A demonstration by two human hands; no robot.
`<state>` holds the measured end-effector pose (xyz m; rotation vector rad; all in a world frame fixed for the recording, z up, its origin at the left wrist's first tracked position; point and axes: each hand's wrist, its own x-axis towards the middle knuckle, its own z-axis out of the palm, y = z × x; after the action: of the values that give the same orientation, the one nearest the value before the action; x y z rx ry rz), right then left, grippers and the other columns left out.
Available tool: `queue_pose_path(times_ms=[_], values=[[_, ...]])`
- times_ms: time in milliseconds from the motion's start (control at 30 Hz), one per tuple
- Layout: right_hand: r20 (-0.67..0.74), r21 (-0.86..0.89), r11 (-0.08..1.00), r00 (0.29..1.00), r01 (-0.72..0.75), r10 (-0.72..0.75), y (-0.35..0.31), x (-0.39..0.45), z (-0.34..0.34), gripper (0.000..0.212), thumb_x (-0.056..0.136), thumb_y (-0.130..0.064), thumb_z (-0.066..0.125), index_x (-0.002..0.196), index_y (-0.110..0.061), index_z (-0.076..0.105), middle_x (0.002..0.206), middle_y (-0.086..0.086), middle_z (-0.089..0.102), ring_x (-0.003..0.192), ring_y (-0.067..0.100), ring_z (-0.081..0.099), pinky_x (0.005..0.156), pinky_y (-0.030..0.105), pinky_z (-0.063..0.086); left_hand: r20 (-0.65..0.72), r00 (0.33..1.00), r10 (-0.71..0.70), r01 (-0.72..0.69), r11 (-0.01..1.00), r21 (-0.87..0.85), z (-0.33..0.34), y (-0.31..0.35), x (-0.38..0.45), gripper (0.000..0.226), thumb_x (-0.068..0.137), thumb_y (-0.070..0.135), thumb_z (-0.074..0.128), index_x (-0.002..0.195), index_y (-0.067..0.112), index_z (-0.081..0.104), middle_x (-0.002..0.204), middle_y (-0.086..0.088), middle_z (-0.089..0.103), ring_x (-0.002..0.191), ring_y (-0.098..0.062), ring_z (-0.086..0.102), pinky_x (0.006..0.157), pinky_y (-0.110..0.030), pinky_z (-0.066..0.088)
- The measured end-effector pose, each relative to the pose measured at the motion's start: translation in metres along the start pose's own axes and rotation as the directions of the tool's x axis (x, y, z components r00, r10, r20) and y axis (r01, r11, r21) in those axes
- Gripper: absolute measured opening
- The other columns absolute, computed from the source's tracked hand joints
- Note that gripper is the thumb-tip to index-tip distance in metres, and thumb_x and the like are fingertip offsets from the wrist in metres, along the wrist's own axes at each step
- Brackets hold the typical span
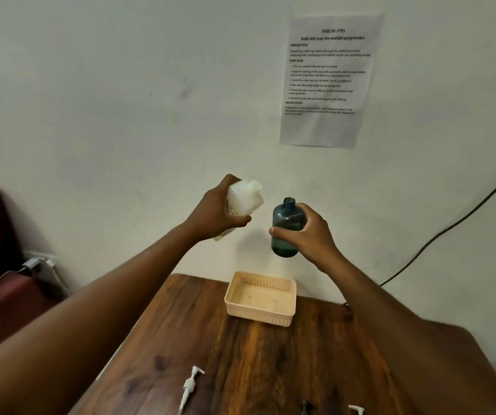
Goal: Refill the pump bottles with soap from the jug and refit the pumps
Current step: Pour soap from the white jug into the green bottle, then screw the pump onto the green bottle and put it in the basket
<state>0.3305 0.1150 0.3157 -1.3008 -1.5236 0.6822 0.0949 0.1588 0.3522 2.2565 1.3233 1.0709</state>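
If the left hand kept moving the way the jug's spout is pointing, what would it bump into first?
Most likely the dark bottle held in the right hand. The left hand tilts the jug with its spout aimed right, toward the bottle's open neck, though the depth between them is unclear.

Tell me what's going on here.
A person holds a white soap jug in the left hand, tilted toward a dark pump bottle held upright in the right hand. Both are raised above a wooden table. The bottle's mouth is open; no soap visibly flows. A beige basket sits on the table and a white pump lies nearer.
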Motion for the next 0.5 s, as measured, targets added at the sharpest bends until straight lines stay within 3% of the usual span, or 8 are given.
queue_pose_path(times_ms=[333,500], values=[[0.122,-0.033,0.997,0.99,-0.072,0.075,0.06,-0.036,0.062,0.065,0.066,-0.035,0.093,0.121,-0.029,0.058,0.114,-0.009,0.065,0.104,0.012,0.063,0.079,0.021,0.052,-0.025,0.968,-0.25,0.248,0.966,-0.073,0.041,-0.068,-0.095,0.073,0.072,0.027,0.092,0.127,0.025,0.045,0.118,0.005,0.059,0.106,-0.02,0.062,0.078,-0.033,0.059],[0.127,-0.049,0.995,0.987,-0.089,0.094,0.084,-0.055,0.085,0.066,0.066,-0.034,0.094,0.12,-0.029,0.057,0.11,-0.013,0.064,0.102,0.012,0.062,0.075,0.013,0.047,0.006,0.933,-0.36,0.36,0.933,-0.012,0.058,-0.096,-0.142,0.076,0.062,0.058,0.088,0.119,0.045,0.04,0.114,0.01,0.061,0.1,-0.018,0.066,0.077,-0.047,0.062]])
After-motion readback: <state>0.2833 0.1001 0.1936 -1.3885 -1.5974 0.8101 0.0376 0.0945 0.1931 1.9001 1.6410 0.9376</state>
